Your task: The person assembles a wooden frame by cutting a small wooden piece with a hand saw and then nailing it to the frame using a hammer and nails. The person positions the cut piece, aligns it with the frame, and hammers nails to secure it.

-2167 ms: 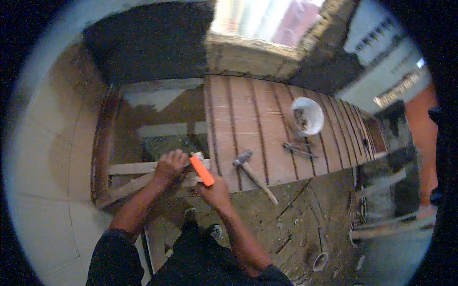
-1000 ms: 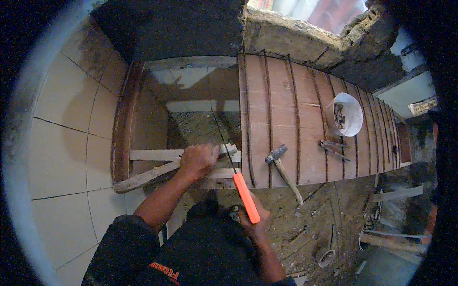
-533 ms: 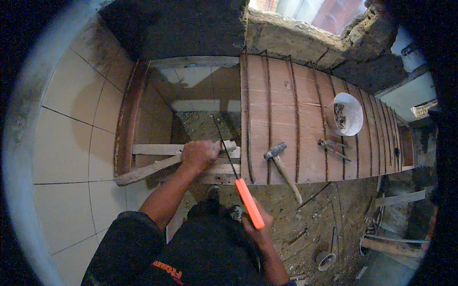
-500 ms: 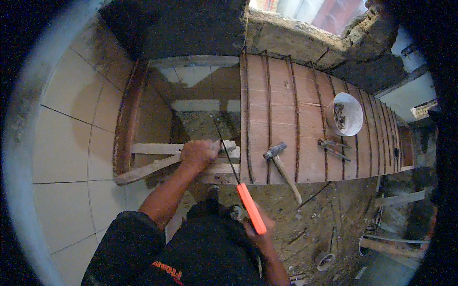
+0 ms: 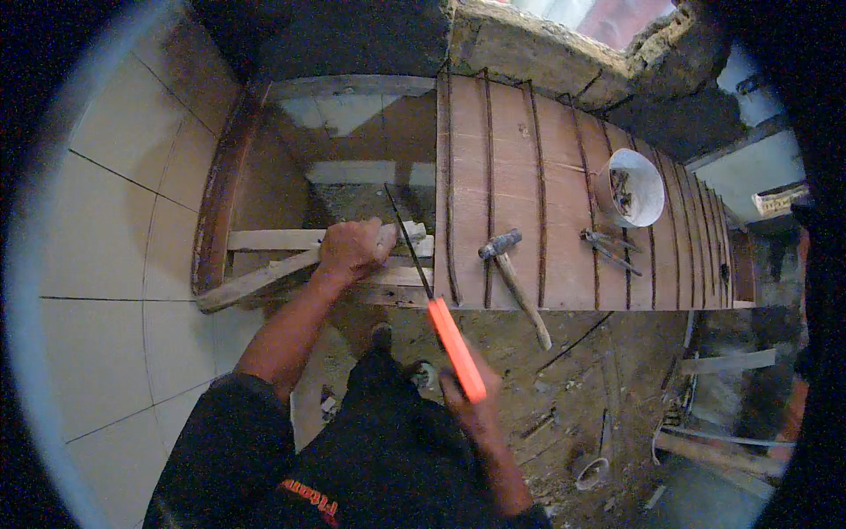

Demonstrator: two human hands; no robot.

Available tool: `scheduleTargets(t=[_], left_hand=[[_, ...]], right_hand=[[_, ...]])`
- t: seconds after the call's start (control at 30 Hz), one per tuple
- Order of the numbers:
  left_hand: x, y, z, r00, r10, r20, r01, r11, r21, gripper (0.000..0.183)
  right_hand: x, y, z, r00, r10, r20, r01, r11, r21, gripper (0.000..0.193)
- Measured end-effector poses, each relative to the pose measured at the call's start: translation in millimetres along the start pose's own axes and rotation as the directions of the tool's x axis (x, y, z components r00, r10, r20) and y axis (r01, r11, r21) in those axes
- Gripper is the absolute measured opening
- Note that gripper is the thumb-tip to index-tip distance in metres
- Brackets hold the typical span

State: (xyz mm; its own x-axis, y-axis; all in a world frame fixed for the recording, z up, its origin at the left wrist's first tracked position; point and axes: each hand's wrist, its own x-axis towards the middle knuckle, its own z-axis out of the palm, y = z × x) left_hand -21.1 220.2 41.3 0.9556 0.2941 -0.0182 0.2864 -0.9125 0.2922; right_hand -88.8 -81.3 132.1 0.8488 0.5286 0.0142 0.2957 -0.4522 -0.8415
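Note:
My left hand is closed round a pale wooden batten near its right end. The batten slants across the open part of a wooden frame, its far left end at the frame's corner. My right hand is wrapped round the bright orange handle of a handsaw. The saw's thin dark blade points away from me and crosses the wood just right of my left hand. Whether its teeth are in the wood, I cannot tell. Another pale batten runs crosswise beyond the held one.
Right of the opening, several rusty rebars lie across a plywood panel. On it are a hammer, pincers and a white bucket with small pieces inside. Rubble covers the floor below; a tiled wall stands left.
The whole view has shifted, so everything sits higher in the picture. The saw handle has moved slightly forward, away from me. My left hand keeps its hold on the batten.

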Motion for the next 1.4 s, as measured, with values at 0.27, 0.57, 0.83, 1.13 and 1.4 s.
scheduleTargets(t=[0.27, 0.57, 0.83, 1.13, 1.4], left_hand=[[-9.4, -7.7, -0.5, 0.987, 0.159, 0.013, -0.16, 0.985, 0.065, 0.053], [1.8, 1.1, -8.2, 0.979, -0.045, 0.197, 0.027, 0.995, 0.092, 0.038], [-6.8, 3.9, -7.6, 0.999, -0.017, 0.043, 0.015, 0.998, 0.054, 0.032], [-1.9, 1.3, -4.8, 0.994, -0.047, 0.102, 0.036, 0.994, 0.105, 0.037], [-2.8, 7.4, -14.4, 0.993, -0.031, 0.114, 0.018, 0.993, 0.116, 0.04]], right_hand=[[39.1, 26.5, 32.3, 0.999, -0.024, -0.048, 0.028, 0.996, 0.087, 0.044], [-55.3, 20.4, -14.6, 0.995, -0.102, 0.0, 0.102, 0.995, -0.018, 0.064], [85.8, 24.4, 59.9, 0.998, -0.031, -0.059, 0.035, 0.997, 0.066, 0.049], [-50.9, 0.1, -12.5, 0.999, 0.047, 0.017, -0.048, 0.996, 0.075, 0.058], [101.2, 41.3, 71.5, 0.998, -0.049, -0.025, 0.051, 0.992, 0.119, 0.05]])
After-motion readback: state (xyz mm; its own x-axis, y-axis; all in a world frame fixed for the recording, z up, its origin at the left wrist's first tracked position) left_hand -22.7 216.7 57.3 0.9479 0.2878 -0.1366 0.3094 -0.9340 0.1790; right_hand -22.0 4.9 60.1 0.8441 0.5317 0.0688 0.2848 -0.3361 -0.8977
